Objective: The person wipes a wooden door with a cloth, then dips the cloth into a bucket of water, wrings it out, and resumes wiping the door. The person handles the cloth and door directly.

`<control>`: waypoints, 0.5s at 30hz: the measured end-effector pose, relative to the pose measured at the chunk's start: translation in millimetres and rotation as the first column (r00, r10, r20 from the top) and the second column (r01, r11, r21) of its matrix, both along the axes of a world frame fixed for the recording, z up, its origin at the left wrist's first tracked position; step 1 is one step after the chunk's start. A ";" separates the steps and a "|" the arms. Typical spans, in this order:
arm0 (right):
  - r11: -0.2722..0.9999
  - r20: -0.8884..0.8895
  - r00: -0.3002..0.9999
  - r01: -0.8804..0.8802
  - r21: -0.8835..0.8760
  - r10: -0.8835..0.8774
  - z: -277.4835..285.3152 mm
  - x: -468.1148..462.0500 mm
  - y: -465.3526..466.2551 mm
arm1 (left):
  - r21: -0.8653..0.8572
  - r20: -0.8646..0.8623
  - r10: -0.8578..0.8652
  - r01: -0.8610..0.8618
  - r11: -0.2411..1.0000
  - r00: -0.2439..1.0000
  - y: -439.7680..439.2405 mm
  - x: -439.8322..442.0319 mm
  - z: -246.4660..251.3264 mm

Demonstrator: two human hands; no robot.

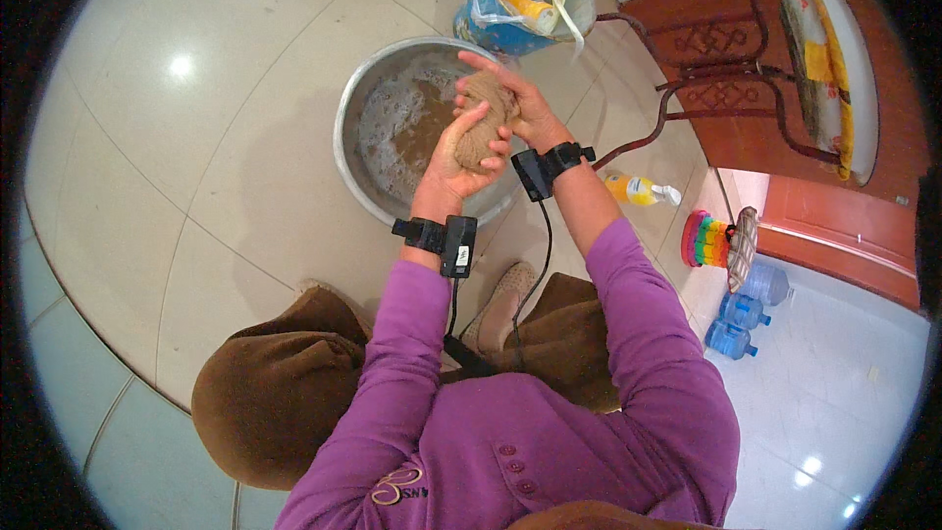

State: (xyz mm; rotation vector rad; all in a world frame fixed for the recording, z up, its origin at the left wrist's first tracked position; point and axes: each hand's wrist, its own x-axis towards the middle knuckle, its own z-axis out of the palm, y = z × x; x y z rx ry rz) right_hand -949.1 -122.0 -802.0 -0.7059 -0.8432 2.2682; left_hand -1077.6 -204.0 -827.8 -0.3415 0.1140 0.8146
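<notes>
My left hand (460,162) and my right hand (522,99) are both closed around a bunched, wet-looking brown cloth (486,118). They hold it over the right side of a round metal basin (346,132) that stands on the floor. Murky brown water (423,136) with white suds lies in the basin. The left hand grips the near end of the cloth, and the right hand wraps its far end. Each wrist bears a black strap with a small box and a cable.
A blue bin (475,15) with a plastic liner stands just beyond the basin. Right of it are a metal-framed chair (725,73), a yellow bottle (636,190), a multicoloured plastic stool (706,239) and several blue water bottles (739,309). My shoe (508,294) is near the basin.
</notes>
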 end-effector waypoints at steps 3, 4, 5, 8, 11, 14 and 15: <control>0.998 0.084 0.996 -0.010 0.061 0.005 4.4 5.8 4.9 | 0.119 -0.059 -0.014 0.021 0.993 0.998 -2.1 -3.0 7.8; 0.997 0.096 0.995 0.000 0.082 -0.008 6.9 7.7 7.0 | 0.180 -0.041 -0.011 0.018 0.983 0.999 -2.9 -5.1 10.7; 0.995 0.119 0.993 -0.016 0.097 0.005 9.4 9.5 9.1 | 0.170 -0.070 -0.010 0.022 0.985 0.997 -3.8 -6.3 13.5; 0.988 0.174 0.983 -0.078 0.131 0.054 17.7 10.1 13.8 | 0.237 -0.124 -0.019 0.048 0.970 0.992 -5.1 -8.9 17.5; 0.950 0.461 0.879 -0.235 0.204 0.118 23.1 3.1 13.7 | 0.342 -0.574 0.024 0.213 0.915 0.819 -5.0 -3.9 11.6; 0.971 0.474 0.875 -0.190 0.145 0.100 18.7 -8.9 6.6 | 0.331 -0.801 0.127 0.256 0.908 0.585 -4.1 9.9 -6.3; 0.981 0.495 0.865 -0.162 0.110 0.088 16.4 -11.7 3.8 | 0.351 -0.850 0.187 0.264 0.898 0.493 -4.1 15.9 -13.5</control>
